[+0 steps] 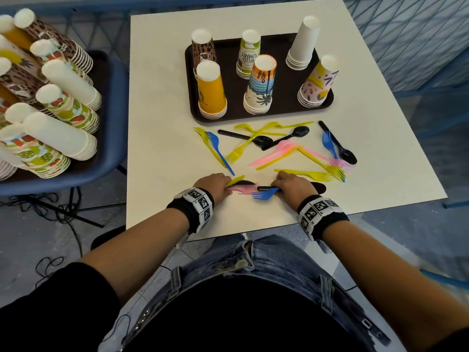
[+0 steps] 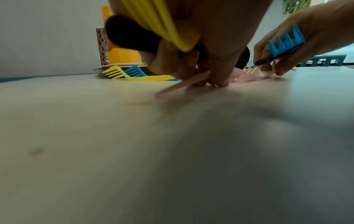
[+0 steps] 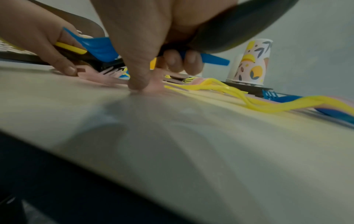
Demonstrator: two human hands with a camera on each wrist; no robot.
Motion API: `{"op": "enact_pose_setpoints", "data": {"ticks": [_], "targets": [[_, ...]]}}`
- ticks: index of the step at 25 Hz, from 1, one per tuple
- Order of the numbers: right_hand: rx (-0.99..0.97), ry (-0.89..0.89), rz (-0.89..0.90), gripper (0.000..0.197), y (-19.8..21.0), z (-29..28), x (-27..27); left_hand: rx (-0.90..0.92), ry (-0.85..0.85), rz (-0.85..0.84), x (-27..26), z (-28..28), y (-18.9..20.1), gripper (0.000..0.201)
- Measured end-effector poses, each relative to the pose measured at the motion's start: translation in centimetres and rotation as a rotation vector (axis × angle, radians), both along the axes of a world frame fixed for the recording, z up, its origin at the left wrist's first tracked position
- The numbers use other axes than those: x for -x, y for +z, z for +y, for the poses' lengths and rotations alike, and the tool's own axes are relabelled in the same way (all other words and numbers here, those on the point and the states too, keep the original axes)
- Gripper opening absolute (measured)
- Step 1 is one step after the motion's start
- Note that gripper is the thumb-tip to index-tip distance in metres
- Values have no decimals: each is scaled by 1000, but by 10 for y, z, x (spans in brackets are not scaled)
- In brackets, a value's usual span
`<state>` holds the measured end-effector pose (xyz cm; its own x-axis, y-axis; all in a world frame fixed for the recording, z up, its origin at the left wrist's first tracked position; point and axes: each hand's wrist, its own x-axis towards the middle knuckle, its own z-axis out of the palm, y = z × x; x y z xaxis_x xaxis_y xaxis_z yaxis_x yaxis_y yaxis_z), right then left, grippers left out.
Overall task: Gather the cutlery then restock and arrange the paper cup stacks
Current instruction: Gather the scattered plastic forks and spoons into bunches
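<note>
Pale and square, the desk (image 1: 380, 158) carried a dark tray (image 1: 228, 59) of upturned cup stacks (image 1: 260, 85), with loose cutlery (image 1: 291, 151) strewn just before it. Nearer the edge, the left hand (image 1: 213, 185) clutched a yellow utensil (image 2: 164, 25) and black spoon (image 2: 130, 36), fingertips on a pink fork (image 1: 245, 190); the right hand (image 1: 294, 185) gripped a blue fork (image 1: 264, 193).

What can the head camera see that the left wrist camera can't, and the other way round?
Only the head view shows the whole brown tray with six cup stacks, the spare stacks on the blue chair, and all the scattered cutlery. Only the left wrist view shows, from underneath, the left hand gripping a yellow piece and a black spoon. Both show the right hand holding a blue fork, and the pale table.
</note>
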<state>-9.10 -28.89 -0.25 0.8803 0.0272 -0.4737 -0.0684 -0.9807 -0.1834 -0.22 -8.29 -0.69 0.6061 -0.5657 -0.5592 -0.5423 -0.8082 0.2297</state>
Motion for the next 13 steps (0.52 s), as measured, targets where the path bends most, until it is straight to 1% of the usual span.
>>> {"op": "enact_pose_setpoints", "data": {"ticks": [2,3,6,9,11,13], "targets": [[47,54,-4,31,1,-2,-2,-1,48,-7,-2,4,2,39],[52,49,-15,30,1,-4,-3,8,80,-12,-4,7,4,41],[87,-9,-70,25,6,-6,-6,46,128,-42,-11,13,11,45],[92,-91,-69,20,13,-12,-8,56,147,-75,-28,19,21,45],[87,-123,-63,21,19,-21,-7,67,173,-90,-41,21,26,42],[154,-95,-62,27,23,-29,-6,95,186,-113,-53,19,27,40]]}}
